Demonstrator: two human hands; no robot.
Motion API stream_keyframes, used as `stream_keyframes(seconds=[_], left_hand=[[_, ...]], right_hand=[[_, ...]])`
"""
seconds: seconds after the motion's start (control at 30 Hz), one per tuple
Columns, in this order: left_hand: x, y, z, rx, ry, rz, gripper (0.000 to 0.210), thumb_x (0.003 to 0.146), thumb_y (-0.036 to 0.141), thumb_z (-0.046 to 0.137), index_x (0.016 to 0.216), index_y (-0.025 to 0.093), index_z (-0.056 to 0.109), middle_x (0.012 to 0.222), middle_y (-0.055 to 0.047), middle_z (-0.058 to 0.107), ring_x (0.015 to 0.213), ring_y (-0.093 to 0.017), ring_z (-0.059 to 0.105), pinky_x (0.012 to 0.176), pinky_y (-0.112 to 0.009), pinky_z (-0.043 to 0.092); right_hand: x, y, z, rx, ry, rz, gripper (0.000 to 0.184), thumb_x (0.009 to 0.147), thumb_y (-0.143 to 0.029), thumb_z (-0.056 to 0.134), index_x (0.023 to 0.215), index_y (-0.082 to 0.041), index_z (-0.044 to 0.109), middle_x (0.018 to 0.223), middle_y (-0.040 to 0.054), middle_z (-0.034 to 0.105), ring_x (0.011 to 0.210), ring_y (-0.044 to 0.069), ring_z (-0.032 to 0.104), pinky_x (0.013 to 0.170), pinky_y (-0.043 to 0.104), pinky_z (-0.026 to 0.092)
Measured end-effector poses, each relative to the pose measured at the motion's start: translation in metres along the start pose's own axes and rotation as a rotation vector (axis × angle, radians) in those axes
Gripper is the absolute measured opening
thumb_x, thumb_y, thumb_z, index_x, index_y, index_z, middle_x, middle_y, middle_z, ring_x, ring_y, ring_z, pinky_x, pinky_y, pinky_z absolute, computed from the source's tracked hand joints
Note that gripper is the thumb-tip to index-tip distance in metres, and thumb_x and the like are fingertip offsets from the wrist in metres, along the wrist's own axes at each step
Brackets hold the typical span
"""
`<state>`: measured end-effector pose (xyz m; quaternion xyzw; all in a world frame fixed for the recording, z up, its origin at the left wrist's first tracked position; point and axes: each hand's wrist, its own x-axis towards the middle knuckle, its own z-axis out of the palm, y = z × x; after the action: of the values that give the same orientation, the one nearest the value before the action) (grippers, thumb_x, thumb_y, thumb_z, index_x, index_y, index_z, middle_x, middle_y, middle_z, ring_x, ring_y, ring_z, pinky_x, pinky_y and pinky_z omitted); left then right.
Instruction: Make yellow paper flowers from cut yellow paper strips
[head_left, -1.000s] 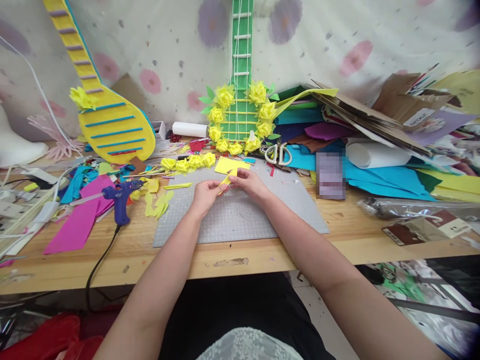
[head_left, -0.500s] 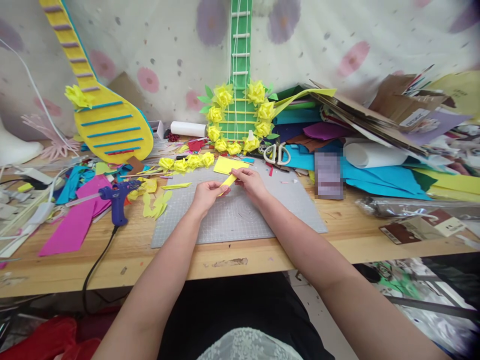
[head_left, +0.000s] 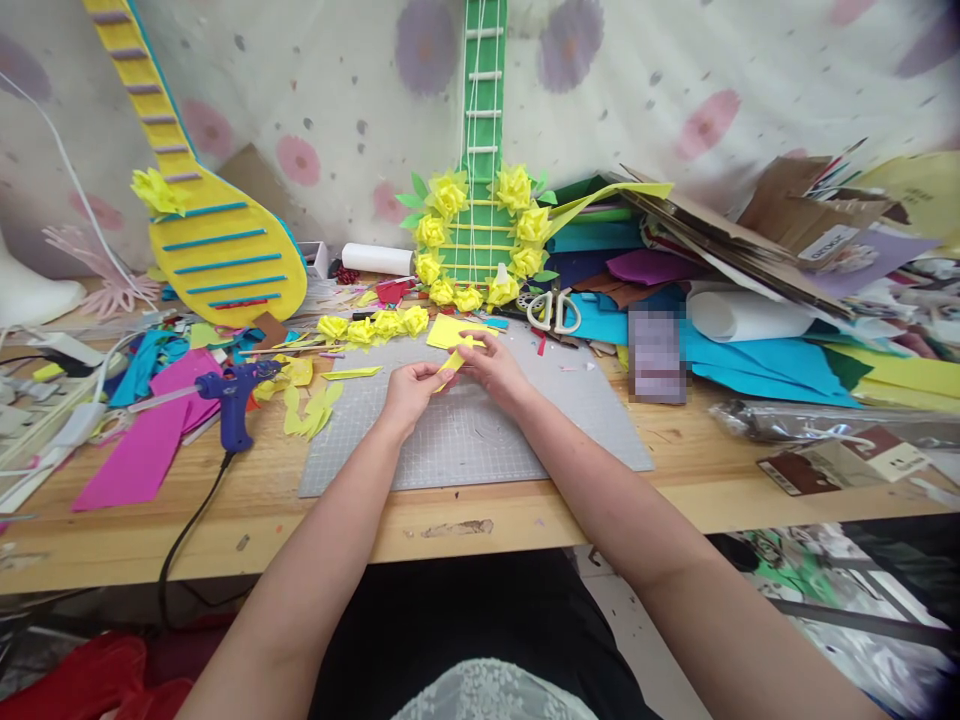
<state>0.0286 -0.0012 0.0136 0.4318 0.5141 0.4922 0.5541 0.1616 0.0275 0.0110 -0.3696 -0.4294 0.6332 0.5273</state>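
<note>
Between my two hands is a narrow yellow paper strip (head_left: 451, 367), slanting up to the right over the grey cutting mat (head_left: 480, 455). My left hand (head_left: 412, 392) pinches its lower end between thumb and fingers. The upper end sits in the fingers of my right hand (head_left: 496, 368), which are bent around it and partly hide it. Just behind the hands lies a flat yellow paper piece (head_left: 444, 331). A thin yellow folded strip (head_left: 352, 374) rests at the mat's left side, and several yellow paper flowers (head_left: 386, 322) line its back edge.
A blue glue gun (head_left: 236, 400) stands left of the mat beside magenta sheets (head_left: 142, 450). Behind are a flower-trimmed green paper instrument (head_left: 480, 225) and a yellow one (head_left: 217, 245). White-handled scissors (head_left: 555, 312), a pixelated phone-sized object (head_left: 657, 352) and stacked cardboard (head_left: 720, 240) are right.
My right fingers have shifted on the upper end of the yellow strip and spread a little. My left hand keeps its pinch. The view has moved slightly.
</note>
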Motion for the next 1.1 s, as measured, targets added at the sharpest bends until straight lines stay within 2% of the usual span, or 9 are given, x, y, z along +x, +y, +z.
stream_keyframes(seconds=[0.07,0.17,0.3,0.47,0.53,0.7,0.87,1.0,1.1], left_hand=[[0.0,0.0,0.0,0.01,0.005,0.01,0.038,0.045,0.04,0.077,0.069,0.013,0.066,0.066,-0.005,0.068,0.067,-0.015,0.062,0.07,-0.031,0.048],[0.0,0.0,0.0,0.004,-0.02,0.011,0.039,0.05,0.043,0.074,0.075,0.013,0.067,0.075,-0.007,0.069,0.073,-0.017,0.064,0.067,-0.03,0.049],[0.002,-0.003,-0.001,0.005,0.005,-0.008,0.037,0.056,0.043,0.07,0.075,0.012,0.066,0.075,-0.008,0.069,0.074,-0.02,0.065,0.066,-0.033,0.05],[0.007,-0.007,-0.003,0.084,0.082,0.107,0.032,0.059,0.042,0.069,0.073,0.013,0.067,0.069,-0.005,0.068,0.068,-0.019,0.065,0.068,-0.034,0.05],[0.007,-0.007,-0.003,0.093,0.072,0.122,0.033,0.059,0.042,0.068,0.075,0.013,0.067,0.07,-0.005,0.069,0.068,-0.019,0.065,0.068,-0.033,0.05],[0.005,-0.004,-0.003,0.051,0.005,0.056,0.035,0.062,0.043,0.066,0.078,0.012,0.066,0.072,-0.008,0.069,0.07,-0.019,0.065,0.065,-0.033,0.051],[0.006,-0.005,-0.003,0.134,0.037,0.103,0.032,0.06,0.044,0.067,0.07,0.013,0.066,0.062,-0.006,0.067,0.059,-0.016,0.063,0.065,-0.032,0.05],[0.007,-0.001,-0.01,0.189,0.05,0.127,0.036,0.06,0.049,0.065,0.065,0.014,0.065,0.06,-0.006,0.067,0.059,-0.017,0.063,0.063,-0.03,0.049],[0.008,0.003,-0.015,0.186,0.099,0.141,0.042,0.065,0.055,0.058,0.068,0.013,0.064,0.062,-0.007,0.066,0.06,-0.018,0.062,0.06,-0.029,0.048]], right_hand=[[0.001,0.003,0.001,-0.038,-0.015,-0.001,0.05,0.045,-0.036,0.078,0.085,-0.021,0.052,0.067,-0.0036,0.06,0.064,0.011,0.058,0.069,0.029,0.048],[0.003,0.005,-0.001,-0.074,0.062,-0.054,0.046,0.042,-0.034,0.078,0.074,-0.02,0.049,0.064,-0.0043,0.059,0.06,0.009,0.056,0.067,0.027,0.047],[0.006,0.002,-0.006,-0.076,0.133,-0.113,0.046,0.045,-0.035,0.077,0.076,-0.02,0.047,0.067,-0.0034,0.06,0.064,0.011,0.057,0.069,0.028,0.046],[0.009,0.004,-0.007,-0.055,0.147,-0.076,0.049,0.045,-0.034,0.077,0.078,-0.02,0.043,0.066,-0.0041,0.059,0.062,0.011,0.057,0.068,0.028,0.046],[0.01,0.004,-0.007,-0.047,0.159,-0.064,0.05,0.045,-0.033,0.077,0.077,-0.021,0.041,0.066,-0.0041,0.059,0.062,0.011,0.058,0.068,0.028,0.046],[0.011,0.002,-0.011,-0.024,0.167,-0.08,0.049,0.044,-0.032,0.077,0.075,-0.021,0.042,0.066,-0.0042,0.06,0.062,0.011,0.058,0.068,0.028,0.046],[0.009,-0.001,-0.013,-0.012,0.179,-0.093,0.048,0.044,-0.032,0.078,0.075,-0.02,0.043,0.064,-0.0045,0.059,0.061,0.01,0.057,0.068,0.028,0.046],[0.01,-0.002,-0.014,-0.005,0.186,-0.09,0.049,0.044,-0.031,0.078,0.075,-0.021,0.042,0.064,-0.0047,0.059,0.061,0.01,0.057,0.067,0.028,0.046],[0.009,-0.003,-0.014,-0.028,0.192,-0.115,0.048,0.044,-0.033,0.078,0.074,-0.021,0.041,0.062,-0.0053,0.058,0.06,0.011,0.057,0.067,0.028,0.046]])
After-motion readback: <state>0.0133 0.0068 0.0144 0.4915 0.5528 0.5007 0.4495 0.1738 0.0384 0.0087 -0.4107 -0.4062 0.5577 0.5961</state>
